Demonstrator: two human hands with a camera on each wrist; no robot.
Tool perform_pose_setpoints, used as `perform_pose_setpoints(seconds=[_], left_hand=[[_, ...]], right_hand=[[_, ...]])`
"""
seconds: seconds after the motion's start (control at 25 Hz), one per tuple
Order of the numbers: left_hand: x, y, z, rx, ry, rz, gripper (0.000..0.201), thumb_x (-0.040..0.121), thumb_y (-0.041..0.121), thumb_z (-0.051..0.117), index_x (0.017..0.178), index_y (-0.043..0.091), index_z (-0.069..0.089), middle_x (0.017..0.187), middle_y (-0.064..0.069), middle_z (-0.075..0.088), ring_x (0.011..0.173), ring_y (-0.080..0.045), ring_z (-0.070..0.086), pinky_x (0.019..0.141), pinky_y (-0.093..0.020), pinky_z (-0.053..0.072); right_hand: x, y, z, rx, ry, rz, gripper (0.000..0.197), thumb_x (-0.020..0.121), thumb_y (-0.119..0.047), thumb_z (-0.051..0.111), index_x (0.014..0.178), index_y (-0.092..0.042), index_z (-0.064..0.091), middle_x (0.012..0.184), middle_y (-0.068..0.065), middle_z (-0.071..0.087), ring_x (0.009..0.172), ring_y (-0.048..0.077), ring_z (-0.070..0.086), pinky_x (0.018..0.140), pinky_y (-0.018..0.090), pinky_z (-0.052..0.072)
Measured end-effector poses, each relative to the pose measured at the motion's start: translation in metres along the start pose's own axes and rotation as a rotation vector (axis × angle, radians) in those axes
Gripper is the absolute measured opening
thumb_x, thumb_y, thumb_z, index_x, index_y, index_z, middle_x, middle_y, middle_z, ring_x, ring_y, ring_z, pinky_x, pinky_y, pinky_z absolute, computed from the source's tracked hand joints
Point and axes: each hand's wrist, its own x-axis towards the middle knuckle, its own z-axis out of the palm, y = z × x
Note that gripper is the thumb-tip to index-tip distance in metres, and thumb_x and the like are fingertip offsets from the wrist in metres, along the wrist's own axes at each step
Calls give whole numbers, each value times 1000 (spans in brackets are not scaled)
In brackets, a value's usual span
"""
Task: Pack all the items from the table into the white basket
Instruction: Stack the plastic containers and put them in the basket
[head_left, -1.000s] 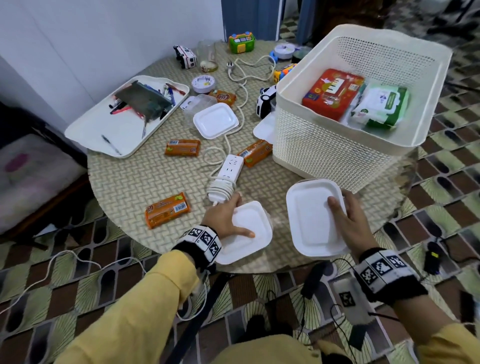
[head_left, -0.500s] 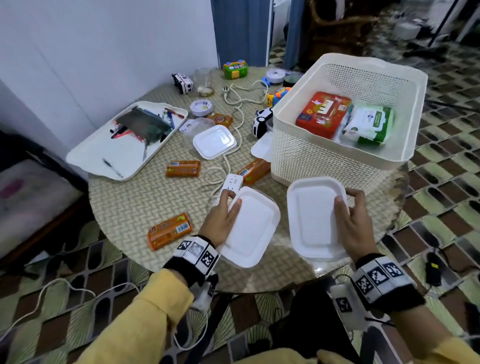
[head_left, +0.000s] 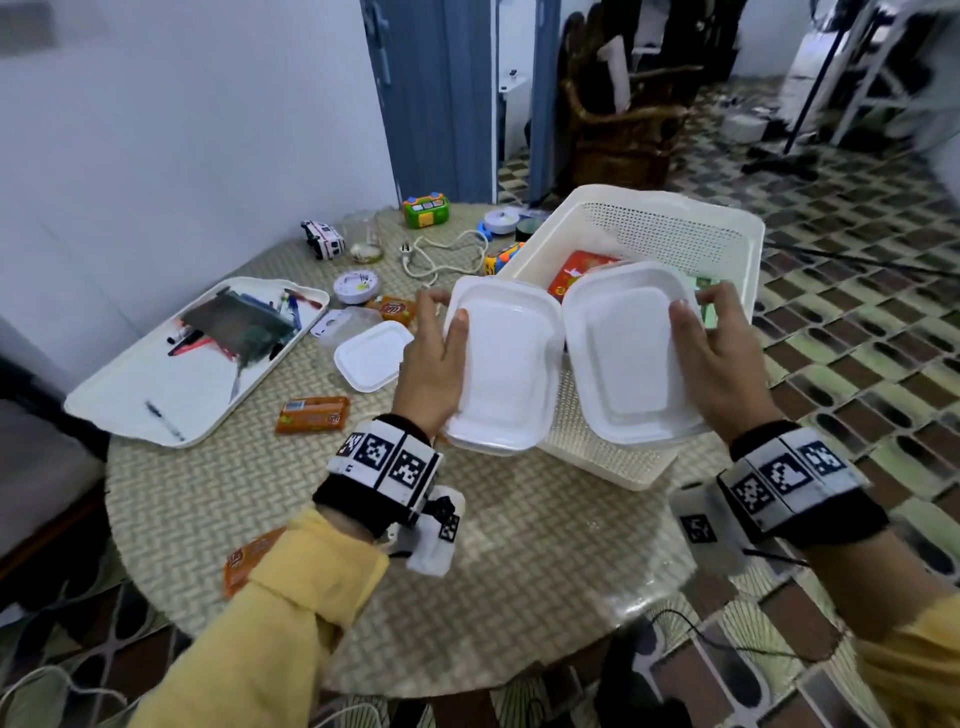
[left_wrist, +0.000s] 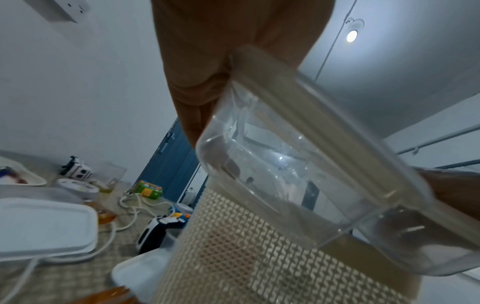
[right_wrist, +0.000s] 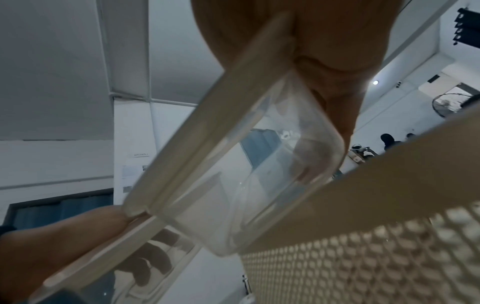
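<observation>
— So, what are the hands doing?
— Each grips a lidded clear container. The left hand (head_left: 434, 364) holds the left container (head_left: 504, 364) with the thumb on its white lid and the fingers curled under its far edge; the right hand (head_left: 719, 364) clasps the right container (head_left: 631, 353) the same way.
— Where are they?
— Both are lifted off the worktop (head_left: 519, 545), side by side and almost touching, tilted toward the camera. They hang over the near rim of the white basket (head_left: 727, 244). From the left wrist, the container's clear body (left_wrist: 285, 174) shows against the basket's mesh wall (left_wrist: 233, 257).
— Anything in the basket?
— A red tin (head_left: 576, 273) and a bit of something green (head_left: 706, 301), mostly hidden behind the containers.
— And on the worktop?
— A third lidded container (head_left: 371, 358), an orange packet (head_left: 311, 414), another orange packet (head_left: 249, 564) partly under the left sleeve, a white tray (head_left: 130, 410) with pens, a white cable (head_left: 447, 260), and a green toy (head_left: 426, 209) at the back.
</observation>
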Motion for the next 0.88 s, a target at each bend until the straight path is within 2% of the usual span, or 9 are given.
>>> perform_pose_setpoints(seconds=[0.12, 0.24, 0.32, 0.4, 0.52, 0.64, 0.68, 0.76, 0.88], left_hand=[[28, 17, 24, -1, 55, 21, 22, 102, 24, 38, 120, 10, 39, 104, -1, 53, 93, -22, 54, 76, -33, 39], [58, 36, 53, -2, 117, -5, 26, 102, 25, 38, 123, 10, 38, 105, -3, 55, 96, -24, 56, 74, -31, 38], [76, 49, 72, 11, 170, -30, 31, 102, 28, 38, 127, 10, 37, 109, -5, 56, 102, -28, 57, 82, -34, 42], [91, 62, 92, 5, 234, -45, 32, 102, 28, 38, 128, 11, 36, 110, -5, 56, 106, -31, 57, 89, -38, 44], [108, 73, 113, 5, 330, -90, 28, 101, 25, 38, 125, 10, 36, 105, -5, 55, 104, -33, 57, 89, -39, 42], [119, 80, 134, -21, 401, -145, 44, 99, 31, 39, 134, 5, 31, 110, -13, 59, 109, -36, 55, 94, -41, 43], [121, 81, 139, -28, 425, -164, 46, 99, 31, 38, 135, 4, 30, 107, -13, 58, 109, -35, 55, 92, -38, 42], [125, 85, 147, -45, 475, -175, 36, 101, 26, 38, 130, 4, 32, 103, -8, 55, 105, -33, 55, 84, -34, 39], [133, 87, 156, -47, 537, -182, 33, 102, 25, 39, 127, 5, 33, 111, -9, 54, 102, -28, 55, 77, -29, 36]], right_hand=[[44, 9, -15, -11, -17, -31, 14, 99, -30, 45, 97, -17, 41, 69, 24, 55, 58, 24, 48, 50, 30, 34], [91, 22, -35, -17, -44, -52, 13, 99, -29, 45, 98, -16, 41, 65, 18, 46, 54, 21, 41, 47, 26, 30], [120, 32, -50, -38, -61, -77, 17, 99, -27, 45, 101, -10, 44, 67, 15, 45, 56, 19, 39, 47, 25, 27], [147, 41, -65, -13, -107, -94, 22, 99, -26, 44, 105, -5, 45, 71, 9, 47, 61, 18, 41, 51, 26, 28], [179, 53, -83, -18, -143, -97, 25, 100, -28, 43, 109, -5, 45, 84, 7, 51, 75, 21, 46, 60, 29, 24], [213, 63, -92, -49, -225, -140, 21, 100, -28, 42, 105, -8, 43, 87, 5, 51, 80, 22, 48, 65, 29, 28], [223, 66, -91, -54, -242, -152, 21, 99, -28, 43, 106, -7, 43, 88, 7, 52, 81, 23, 48, 66, 30, 29], [241, 69, -86, -80, -291, -165, 25, 99, -27, 43, 109, -4, 43, 89, 9, 53, 82, 24, 49, 68, 31, 31], [264, 73, -72, -98, -359, -172, 27, 99, -27, 43, 113, -3, 43, 92, 9, 52, 84, 24, 48, 68, 30, 29]])
